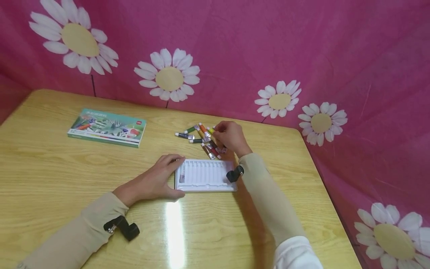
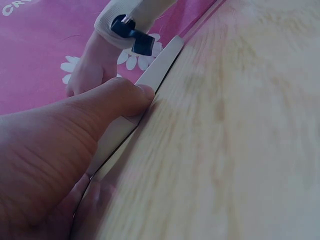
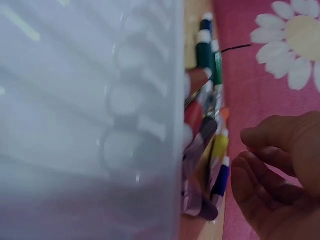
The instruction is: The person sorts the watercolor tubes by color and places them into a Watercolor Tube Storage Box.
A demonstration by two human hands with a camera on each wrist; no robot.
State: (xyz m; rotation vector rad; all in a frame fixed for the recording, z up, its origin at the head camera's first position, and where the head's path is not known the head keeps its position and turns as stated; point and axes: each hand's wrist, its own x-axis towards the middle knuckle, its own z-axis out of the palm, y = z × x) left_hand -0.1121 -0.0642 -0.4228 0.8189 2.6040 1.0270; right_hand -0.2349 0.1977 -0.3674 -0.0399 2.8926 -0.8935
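A white plastic tray (image 1: pixel 206 175) with narrow slots lies on the table. One paint tube (image 1: pixel 182 176) occupies its leftmost slot. My left hand (image 1: pixel 158 181) grips the tray's left end, thumb along the near side and fingers at the far side; the left wrist view shows the thumb (image 2: pixel 132 97) against the tray's edge. Just behind the tray is a loose heap of several paint tubes (image 1: pixel 205 136) in different colours. Over the heap's right side is my right hand (image 1: pixel 231 136). In the right wrist view its fingers (image 3: pixel 250 185) bend loosely beside a blue tube (image 3: pixel 221 180), with nothing visible between them.
A green illustrated paint box (image 1: pixel 107 127) lies flat at the back left of the wooden table (image 1: pixel 50 179). Behind and to the right hangs a pink cloth (image 1: pixel 228 56) with daisies, close to the table's edges.
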